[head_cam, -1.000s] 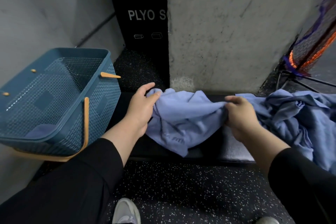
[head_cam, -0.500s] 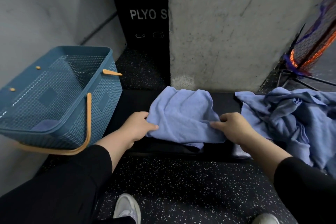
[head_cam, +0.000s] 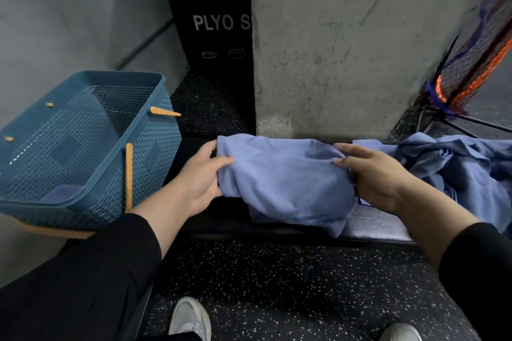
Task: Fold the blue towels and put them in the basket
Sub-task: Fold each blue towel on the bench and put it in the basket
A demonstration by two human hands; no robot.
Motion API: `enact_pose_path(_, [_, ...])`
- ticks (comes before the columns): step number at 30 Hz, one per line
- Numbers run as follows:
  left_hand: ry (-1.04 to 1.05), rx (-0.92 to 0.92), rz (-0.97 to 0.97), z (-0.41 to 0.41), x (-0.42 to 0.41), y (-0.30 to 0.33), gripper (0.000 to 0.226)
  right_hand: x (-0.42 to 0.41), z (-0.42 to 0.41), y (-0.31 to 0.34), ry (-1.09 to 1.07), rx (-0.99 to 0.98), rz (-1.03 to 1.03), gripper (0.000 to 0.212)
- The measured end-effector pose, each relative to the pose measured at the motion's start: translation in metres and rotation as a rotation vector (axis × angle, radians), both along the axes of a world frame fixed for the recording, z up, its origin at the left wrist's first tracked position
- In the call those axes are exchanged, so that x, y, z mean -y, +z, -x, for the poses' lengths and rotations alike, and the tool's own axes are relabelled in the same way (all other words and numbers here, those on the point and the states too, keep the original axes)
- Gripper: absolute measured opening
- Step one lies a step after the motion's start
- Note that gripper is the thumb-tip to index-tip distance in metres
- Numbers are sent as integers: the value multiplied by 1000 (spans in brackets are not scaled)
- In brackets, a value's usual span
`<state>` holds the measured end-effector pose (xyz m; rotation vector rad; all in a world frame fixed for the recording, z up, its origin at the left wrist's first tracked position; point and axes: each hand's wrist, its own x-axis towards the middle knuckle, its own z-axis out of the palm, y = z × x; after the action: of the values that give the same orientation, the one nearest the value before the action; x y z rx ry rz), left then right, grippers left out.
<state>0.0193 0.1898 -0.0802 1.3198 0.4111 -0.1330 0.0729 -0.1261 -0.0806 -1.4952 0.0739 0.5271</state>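
Both ends of the blue towel (head_cam: 285,180) are gripped, left hand (head_cam: 201,183) and right hand (head_cam: 371,174), beside the basket (head_cam: 155,147).

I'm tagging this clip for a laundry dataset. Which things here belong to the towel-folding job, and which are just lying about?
Part of the job:
- light blue cloth towel gripped by left hand and right hand
- crumpled pile of blue towels
- blue woven plastic basket

Lying about:
- black plyo box
- orange and purple net
- grey concrete pillar
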Motion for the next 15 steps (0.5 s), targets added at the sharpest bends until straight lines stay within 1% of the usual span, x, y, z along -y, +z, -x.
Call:
enact_pose_path(1, [-10, 9, -25, -1, -1, -1, 43, -1, -1, -2, -58, 26, 48, 36])
enact_pose_path(3, [57, 42, -69, -6, -2, -1, 50, -3, -7, -7, -185, 112, 110, 35])
enact_pose_path(5, [109, 43, -99, -13, -7, -5, 54, -5, -12, -12, -232, 180, 165, 35])
enact_pose_path(6, [100, 24, -122, -16, -10, -9, 57, -5, -15, -16, -205, 222, 260, 38])
enact_pose_path(7, [74, -2, -159, -16, -12, -14, 59, -6, -16, -19, -137, 272, 433, 43])
enact_pose_path(8, [35, -31, -227, -17, -13, -20, 61, -6, -14, -24, -45, 314, 662, 49])
enact_pose_path(9, [-13, -46, -337, -16, -15, -29, 61, -7, -10, -32, 43, 369, 880, 56])
enact_pose_path(10, [-56, -45, -472, -15, -16, -38, 60, -9, -3, -39, 116, 422, 1047, 60])
enact_pose_path(11, [-93, -35, -609, -14, -16, -46, 56, -12, 6, -44, 167, 492, 1163, 57])
enact_pose_path(12, [-123, -23, -744, -12, -17, -53, 51, -15, 15, -47, 225, 585, 1220, 48])
enact_pose_path(13, [-156, -9, -881, -10, -17, -59, 46, -17, 22, -53, 303, 681, 1221, 36])
enact_pose_path(14, [-197, 11, -1030, -8, -17, -65, 41, -18, 28, -56, 385, 765, 1194, 25])
enact_pose_path(15, [-232, 33, -1202, -7, -16, -68, 36, -18, 32, -60, 448, 818, 1164, 20])
